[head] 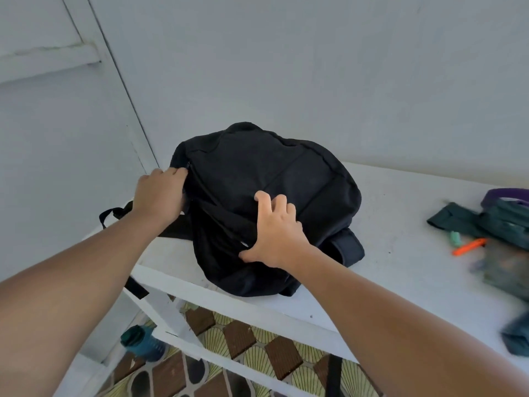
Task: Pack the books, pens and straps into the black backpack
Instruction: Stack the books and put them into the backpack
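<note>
- Black backpack (266,196) lying flat at the left end of the white desk (400,202), close to the far edge and the wall, one black strap (114,213) trailing over the left edge.
- Left hand (159,196) at the backpack's left side, fingers curled onto the fabric beside the zip line; gripping the cloth there, fingertips partly hidden.
- Right hand (274,233) spread on the backpack's near front panel, fingers bent and pressing down, thumb stretched out along the pocket opening.
- Toward the right edge of the desk, well apart from the backpack: dark green straps (486,222), a purple strap (503,194) behind them, an orange pen (469,246), a pale green pen (454,239) just beside it.
- Blurred items near the right front corner, too smeared to name.
- Teal bottle (143,343) on the patterned floor (257,348) below the desk's left end.
</note>
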Demonstrator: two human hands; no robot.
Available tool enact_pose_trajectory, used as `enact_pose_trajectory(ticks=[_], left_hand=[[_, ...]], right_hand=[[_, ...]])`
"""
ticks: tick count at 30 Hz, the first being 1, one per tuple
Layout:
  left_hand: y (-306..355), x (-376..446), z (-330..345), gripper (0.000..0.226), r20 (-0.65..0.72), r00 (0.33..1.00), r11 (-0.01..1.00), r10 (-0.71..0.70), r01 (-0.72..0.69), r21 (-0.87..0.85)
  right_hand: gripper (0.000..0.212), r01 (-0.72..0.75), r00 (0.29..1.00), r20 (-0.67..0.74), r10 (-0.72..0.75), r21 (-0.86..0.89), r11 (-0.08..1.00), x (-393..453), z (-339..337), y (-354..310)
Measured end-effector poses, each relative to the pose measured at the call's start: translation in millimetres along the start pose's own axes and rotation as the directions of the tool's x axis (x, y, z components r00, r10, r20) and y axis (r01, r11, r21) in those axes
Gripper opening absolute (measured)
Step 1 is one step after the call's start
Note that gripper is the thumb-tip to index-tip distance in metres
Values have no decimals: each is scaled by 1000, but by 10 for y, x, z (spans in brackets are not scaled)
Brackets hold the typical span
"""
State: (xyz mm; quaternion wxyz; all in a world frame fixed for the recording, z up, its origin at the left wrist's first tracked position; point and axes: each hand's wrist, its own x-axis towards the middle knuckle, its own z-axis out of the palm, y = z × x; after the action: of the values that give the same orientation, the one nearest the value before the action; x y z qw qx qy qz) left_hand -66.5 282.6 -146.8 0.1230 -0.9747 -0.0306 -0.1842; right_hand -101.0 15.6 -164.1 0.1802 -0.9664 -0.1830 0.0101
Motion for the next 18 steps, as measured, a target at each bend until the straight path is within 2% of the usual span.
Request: enact_pose_trajectory(ticks=[1, 4, 10, 14, 18], left_hand=[[28, 35, -20, 25, -4, 1000, 999, 22, -22, 47], [74, 109, -71, 27, 92, 993, 981, 80, -95, 167], [93, 188, -133, 17, 240, 945, 914, 223, -288, 285], [195, 115, -249, 14, 318, 884, 880, 342, -420, 223], [621, -96, -456, 19, 318, 855, 892, 409, -449, 60]], right_hand=[[117, 2, 1000, -20, -2, 6, 1000, 5, 28, 26], [113, -4, 998, -55, 4, 2, 1000, 8, 106, 79], [107, 12, 996, -90, -16, -40, 999, 48, 144, 110], [108, 33, 997, -70, -39, -86, 996, 100, -16, 424], [105, -42, 996, -89, 13, -325, 945, 264, -282, 1004]])
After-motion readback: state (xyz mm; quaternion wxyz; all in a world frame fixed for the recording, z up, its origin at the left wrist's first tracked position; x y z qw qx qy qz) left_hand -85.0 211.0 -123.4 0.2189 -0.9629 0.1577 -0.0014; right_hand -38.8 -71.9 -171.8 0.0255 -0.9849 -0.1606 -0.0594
